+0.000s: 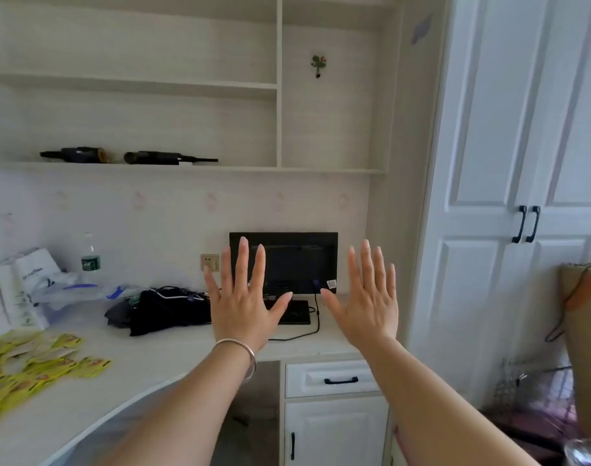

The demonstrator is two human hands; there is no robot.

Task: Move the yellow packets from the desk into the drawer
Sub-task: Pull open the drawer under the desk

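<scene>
Both hands are up in the air with the backs facing the camera, left hand and right hand both spread wide, fingers fanned out, holding nothing at all. The yellow packets sit in a loose pile on the desk way over at the left edge. The drawer under the desktop on the right is closed.

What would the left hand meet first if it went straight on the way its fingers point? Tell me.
Most likely the black monitor: the left hand, held open with fingers spread, points up and forward over it. How far apart they are cannot be told from this one view.
</scene>
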